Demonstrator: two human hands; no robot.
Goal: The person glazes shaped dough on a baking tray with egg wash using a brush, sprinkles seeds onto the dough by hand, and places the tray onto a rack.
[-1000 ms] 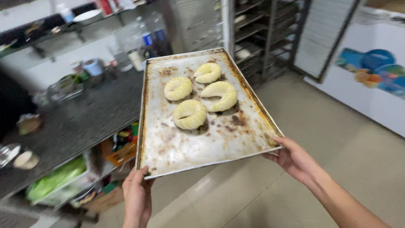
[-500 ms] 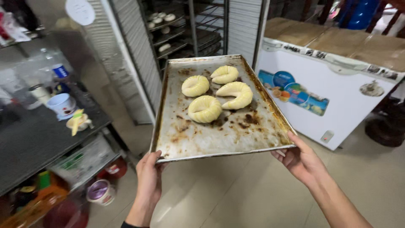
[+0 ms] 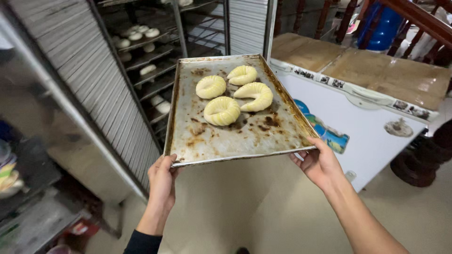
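1. Left hand (image 3: 162, 181) grips the near left corner of the baking tray (image 3: 226, 141), thumb over the rim, fingers hidden underneath; dark sleeve at the wrist.
2. Right hand (image 3: 320, 164) holds the near right corner the same way, thumb on the rim, palm under the edge; forearm bare.
3. Tray is carried in the air, level or tipped slightly toward the wearer, resting on nothing; its near half is bare metal with brown baked-on stains.
4. Four pieces of shaped raw dough sit on the far half: a round coil (image 3: 221, 110) nearest the middle; a curved crescent (image 3: 254, 95) just to its right, touching or nearly so; a second coil (image 3: 210, 86) toward the far left; a smaller curled piece (image 3: 242, 75) toward the far right corner.
5. Judgement: shaping is done, the dough is pale and unbaked; the tray is loaded and in hand but not yet set down or slid anywhere; much of it is unfilled.
6. Beyond the far left edge stands a metal rack (image 3: 155, 61) of shelves, several already holding trays of pale dough pieces; some slots look free.
7. To the right, a white chest freezer (image 3: 367, 117) with cardboard lying on its lid; blue container (image 3: 383, 26) behind it.
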